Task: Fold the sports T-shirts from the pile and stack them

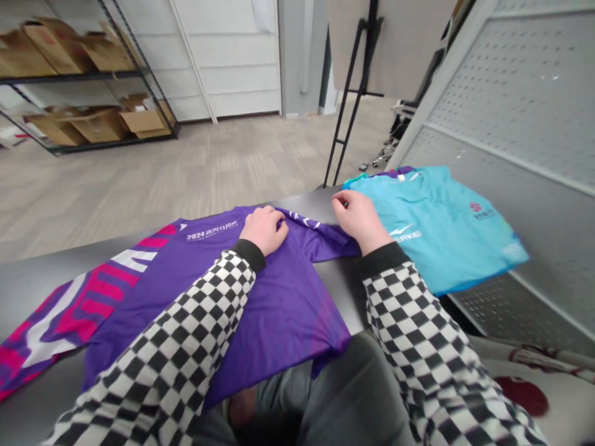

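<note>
A purple jersey [288,297] with white lettering and a pink-and-white patterned sleeve lies spread on the grey table in front of me. My left hand [264,229] rests on its upper edge near the shoulder, fingers curled down on the fabric. Beyond the jersey's short right part, my right hand [357,215] is held with curled fingers close together; no cloth shows between them. The purple sleeve end passes under or beside that wrist. Just right of it, a folded light-blue T-shirt [432,229] tops a stack of shirts.
A grey perforated panel [520,99] stands along the right side. Behind the table are a black easel stand [346,111] and a shelf rack [100,75] with several cardboard boxes [97,124]. My lap is below the table's near edge, under the jersey's hem.
</note>
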### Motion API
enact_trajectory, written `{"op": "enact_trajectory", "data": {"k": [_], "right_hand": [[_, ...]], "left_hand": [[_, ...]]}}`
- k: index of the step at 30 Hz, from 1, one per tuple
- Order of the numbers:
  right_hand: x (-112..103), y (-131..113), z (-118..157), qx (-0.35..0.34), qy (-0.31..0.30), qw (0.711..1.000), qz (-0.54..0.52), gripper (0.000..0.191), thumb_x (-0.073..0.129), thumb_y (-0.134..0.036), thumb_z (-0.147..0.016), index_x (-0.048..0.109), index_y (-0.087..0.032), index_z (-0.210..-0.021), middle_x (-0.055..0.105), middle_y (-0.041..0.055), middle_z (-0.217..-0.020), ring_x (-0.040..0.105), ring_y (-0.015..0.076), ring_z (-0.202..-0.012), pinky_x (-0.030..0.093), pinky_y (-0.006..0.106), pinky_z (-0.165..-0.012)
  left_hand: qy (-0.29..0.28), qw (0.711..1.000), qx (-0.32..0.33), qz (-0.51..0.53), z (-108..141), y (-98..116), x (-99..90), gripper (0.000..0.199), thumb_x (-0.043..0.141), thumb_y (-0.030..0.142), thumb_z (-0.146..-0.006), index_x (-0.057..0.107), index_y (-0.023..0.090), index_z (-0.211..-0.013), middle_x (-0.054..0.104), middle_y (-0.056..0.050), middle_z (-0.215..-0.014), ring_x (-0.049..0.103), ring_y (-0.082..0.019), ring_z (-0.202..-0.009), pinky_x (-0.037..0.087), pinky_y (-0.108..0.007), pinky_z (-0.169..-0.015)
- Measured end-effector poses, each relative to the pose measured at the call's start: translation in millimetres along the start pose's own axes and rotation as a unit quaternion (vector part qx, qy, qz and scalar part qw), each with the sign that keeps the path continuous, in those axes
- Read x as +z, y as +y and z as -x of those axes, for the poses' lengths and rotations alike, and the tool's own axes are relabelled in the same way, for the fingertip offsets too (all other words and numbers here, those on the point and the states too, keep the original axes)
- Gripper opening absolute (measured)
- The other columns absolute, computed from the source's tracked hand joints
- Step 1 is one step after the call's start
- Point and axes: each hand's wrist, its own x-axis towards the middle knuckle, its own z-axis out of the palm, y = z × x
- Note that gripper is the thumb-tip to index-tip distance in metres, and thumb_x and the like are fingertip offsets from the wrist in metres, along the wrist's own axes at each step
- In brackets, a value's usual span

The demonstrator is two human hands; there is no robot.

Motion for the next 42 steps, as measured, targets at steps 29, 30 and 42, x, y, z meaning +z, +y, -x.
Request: {"op": "enact_trajectory", "data": {"k": [29, 30, 42], "right_hand": [[20, 6, 8, 0.077, -0.113, 0.984, 0.116, 0.028, 0.068, -0.035, -0.100, 0.088, -0.018, -0.112, 0.088, 0.0165, -0.114, 0.082, 0.0348, -0.110, 0.062, 0.042, -0.105], [19, 6, 7, 0.082, -0.096, 0.984, 0.129, 0.031, 0.068, -0.037, -0.101, 0.088, -0.018, -0.115, 0.088, 0.0174, -0.114, 0.081, 0.0358, -0.111, 0.063, 0.043, -0.105], [55, -28, 26, -0.069, -0.244, 0.952, 0.170, 0.072, 0.042, -0.059, -0.119, 0.039, -0.025, -0.183, 0.028, 0.0124, -0.192, 0.025, 0.0445, -0.177, 0.022, 0.074, -0.141]], "left_hand": [[-0.076, 0.997, 0.022, 0.005, 1, -1, 8.7, 0.076, 0.052, 0.065, -0.109, 0.056, 0.023, -0.173, 0.046, -0.014, -0.184, 0.038, -0.042, -0.173, 0.019, -0.066, -0.143], [-0.071, 0.997, 0.024, 0.007, 0, -2, 9.9, 0.076, 0.052, 0.066, -0.109, 0.056, 0.024, -0.173, 0.047, -0.014, -0.184, 0.038, -0.042, -0.172, 0.018, -0.066, -0.143], [-0.074, 0.997, 0.021, 0.014, 3, 0, 10.1, 0.077, 0.044, 0.054, -0.112, 0.043, 0.018, -0.181, 0.036, -0.016, -0.189, 0.027, -0.038, -0.178, 0.011, -0.065, -0.145]]}}
